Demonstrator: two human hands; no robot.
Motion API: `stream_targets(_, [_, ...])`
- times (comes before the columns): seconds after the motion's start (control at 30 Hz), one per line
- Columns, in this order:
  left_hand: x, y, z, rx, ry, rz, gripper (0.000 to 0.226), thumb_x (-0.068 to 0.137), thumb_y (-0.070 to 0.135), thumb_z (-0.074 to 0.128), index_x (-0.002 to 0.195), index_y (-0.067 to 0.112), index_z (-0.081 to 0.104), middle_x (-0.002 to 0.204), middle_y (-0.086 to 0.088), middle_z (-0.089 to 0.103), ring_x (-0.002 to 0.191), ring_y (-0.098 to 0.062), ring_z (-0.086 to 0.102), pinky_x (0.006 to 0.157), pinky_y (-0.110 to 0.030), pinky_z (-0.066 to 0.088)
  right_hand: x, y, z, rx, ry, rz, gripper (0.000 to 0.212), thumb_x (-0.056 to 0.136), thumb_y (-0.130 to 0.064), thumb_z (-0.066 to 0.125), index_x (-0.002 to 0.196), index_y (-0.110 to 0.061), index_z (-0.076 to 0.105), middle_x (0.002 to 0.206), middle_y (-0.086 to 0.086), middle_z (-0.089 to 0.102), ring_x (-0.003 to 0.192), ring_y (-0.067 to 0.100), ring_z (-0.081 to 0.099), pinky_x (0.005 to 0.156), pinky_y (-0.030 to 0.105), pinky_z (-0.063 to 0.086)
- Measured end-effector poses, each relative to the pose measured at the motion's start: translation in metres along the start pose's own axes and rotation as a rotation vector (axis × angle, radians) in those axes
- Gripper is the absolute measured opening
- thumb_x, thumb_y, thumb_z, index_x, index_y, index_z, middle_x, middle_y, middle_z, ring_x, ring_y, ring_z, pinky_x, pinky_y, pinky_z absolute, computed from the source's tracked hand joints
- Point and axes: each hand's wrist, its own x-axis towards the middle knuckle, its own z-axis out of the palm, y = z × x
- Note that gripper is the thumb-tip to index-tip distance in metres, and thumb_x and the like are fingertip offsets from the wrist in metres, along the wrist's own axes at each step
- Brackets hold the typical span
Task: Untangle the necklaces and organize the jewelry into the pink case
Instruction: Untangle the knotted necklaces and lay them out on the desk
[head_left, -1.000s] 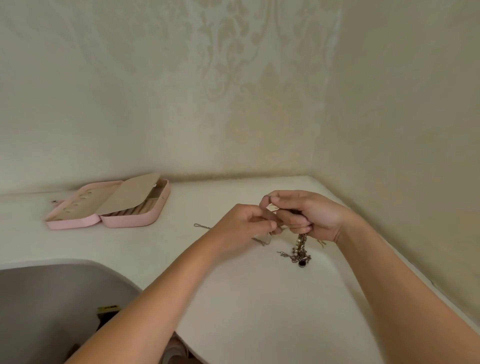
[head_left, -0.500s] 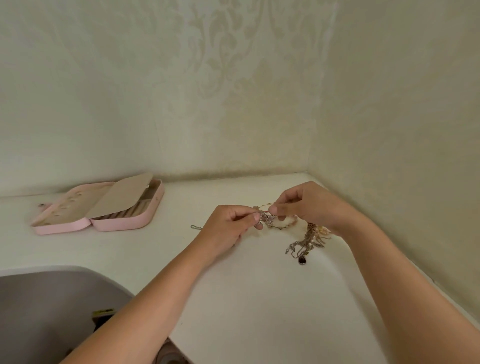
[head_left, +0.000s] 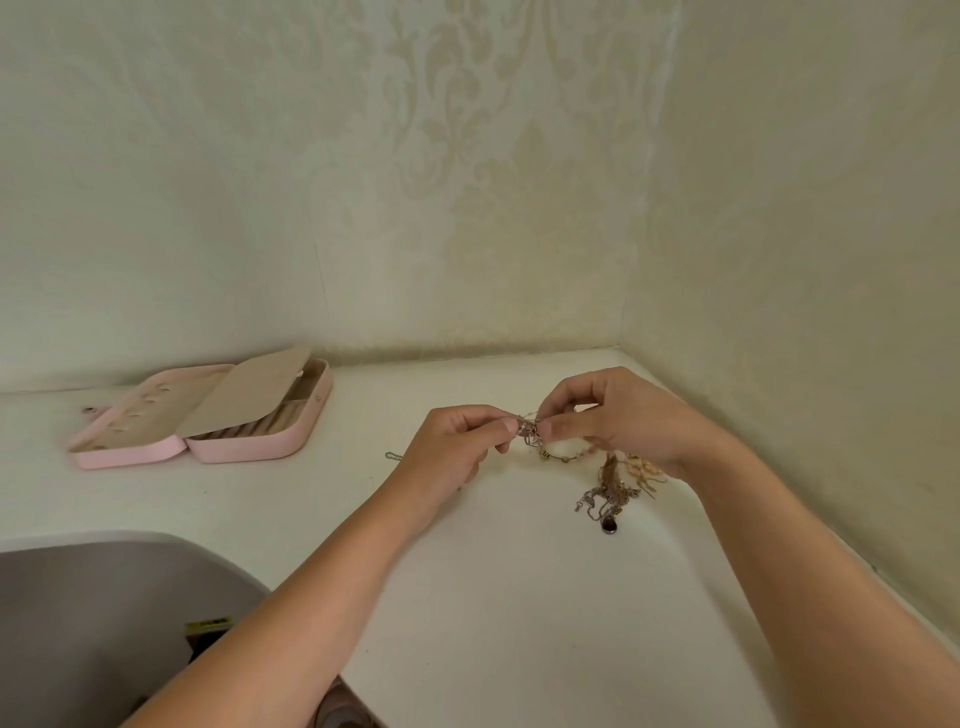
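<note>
- Your left hand (head_left: 451, 448) and right hand (head_left: 618, 418) pinch a knot of tangled necklaces (head_left: 530, 433) between fingertips, above the white counter (head_left: 519, 597).
- More chains (head_left: 608, 499) trail down under your right wrist.
- Pink case (head_left: 208, 415) lies open, far left.

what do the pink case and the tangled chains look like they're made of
The pink case looks like faux leather or plastic: smooth matte pink shell, with a beige suede-like lining. The tangled chains look like thin metal links, some silvery, some gold-toned, with small glints; plated or solid cannot be told.
</note>
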Motion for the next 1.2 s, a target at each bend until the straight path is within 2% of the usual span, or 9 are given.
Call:
stream_targets(0.23, [-0.003,0.004,-0.001,-0.096,-0.001,-0.029,0.017,0.092,0.012,0.058,0.082,0.011,0.071,0.057,0.008,0.038,0.047,-0.004,0.027,0.042,-0.015,0.02,0.004,0.001,0.004,0.184,-0.036,-0.003,0.005,0.084,-0.013,0.069,0.08,-0.014,0.069,0.062,0.003,0.057,0.056,0.014,0.046,0.054,0.02,0.037])
stream_targets(0.4, [-0.005,0.008,-0.002,-0.144,-0.024,-0.029,0.026,0.091,0.015,0.059,0.07,0.022,0.073,0.051,0.013,0.034,0.049,-0.005,0.023,0.042,-0.015,0.019,0.006,0.0,0.008,0.494,-0.086,0.021,0.01,0.09,0.0,0.056,0.085,-0.007,0.062,0.075,0.005,0.064,0.059,0.011,0.054,0.057,0.019,0.045])
stream_targets(0.47, [-0.006,0.009,-0.002,-0.151,-0.032,-0.013,0.013,0.088,0.017,0.063,0.081,0.018,0.075,0.051,0.015,0.046,0.049,-0.006,0.023,0.044,-0.015,0.019,0.007,-0.001,0.008,0.545,-0.121,0.035,0.01,0.092,-0.002,0.053,0.086,-0.006,0.06,0.078,0.005,0.066,0.059,0.011,0.053,0.056,0.018,0.044])
stream_targets(0.53, [-0.007,0.01,-0.002,-0.163,-0.038,-0.005,0.008,0.082,0.019,0.068,0.084,0.016,0.075,0.069,0.008,0.067,0.048,-0.005,0.025,0.045,-0.016,0.02,0.007,-0.001,0.008,0.561,-0.138,0.04,0.011,0.092,-0.004,0.052,0.085,-0.007,0.059,0.08,0.004,0.066,0.057,0.01,0.05,0.053,0.017,0.041])
stream_targets(0.6, [-0.007,0.01,-0.003,-0.167,-0.039,-0.004,0.009,0.08,0.022,0.068,0.08,0.017,0.075,0.069,0.007,0.067,0.048,-0.005,0.024,0.044,-0.015,0.019,0.008,0.0,0.008,0.56,-0.132,0.047,0.013,0.093,-0.006,0.051,0.083,-0.008,0.059,0.079,0.002,0.065,0.054,0.008,0.045,0.05,0.017,0.036])
stream_targets(0.67, [-0.005,0.009,-0.003,-0.169,-0.032,-0.018,0.014,0.079,0.028,0.067,0.07,0.02,0.073,0.052,0.011,0.04,0.049,-0.006,0.02,0.043,-0.015,0.019,0.008,0.001,0.01,0.538,-0.121,0.053,0.014,0.095,-0.008,0.05,0.083,-0.01,0.058,0.072,0.001,0.061,0.052,0.008,0.043,0.05,0.018,0.032])
stream_targets(0.73, [-0.004,0.009,-0.004,-0.192,-0.043,-0.042,0.02,0.074,0.035,0.066,0.061,0.02,0.069,0.056,0.007,0.025,0.05,-0.007,0.018,0.043,-0.015,0.017,0.009,0.001,0.011,0.472,-0.108,0.049,0.013,0.096,-0.01,0.05,0.086,-0.011,0.057,0.063,0.0,0.057,0.05,0.009,0.041,0.05,0.018,0.033])
stream_targets(1.07, [-0.003,0.007,-0.004,-0.316,-0.149,-0.113,0.011,0.078,0.024,0.067,0.075,0.017,0.059,0.069,0.01,0.053,0.05,-0.003,0.027,0.041,-0.012,0.021,0.004,-0.005,0.014,0.126,0.0,0.044,0.012,0.099,-0.018,0.05,0.09,-0.012,0.056,0.045,-0.009,0.034,0.041,0.006,0.024,0.044,0.017,0.023])
stream_targets(1.2, [-0.003,0.006,-0.005,-0.303,-0.108,-0.094,0.003,0.083,0.018,0.064,0.082,0.017,0.066,0.073,0.01,0.065,0.05,-0.003,0.028,0.041,-0.012,0.022,0.002,-0.006,0.009,0.084,-0.023,0.011,0.03,0.1,-0.029,0.047,0.077,-0.012,0.055,0.046,-0.009,0.032,0.044,0.008,0.024,0.047,0.019,0.021])
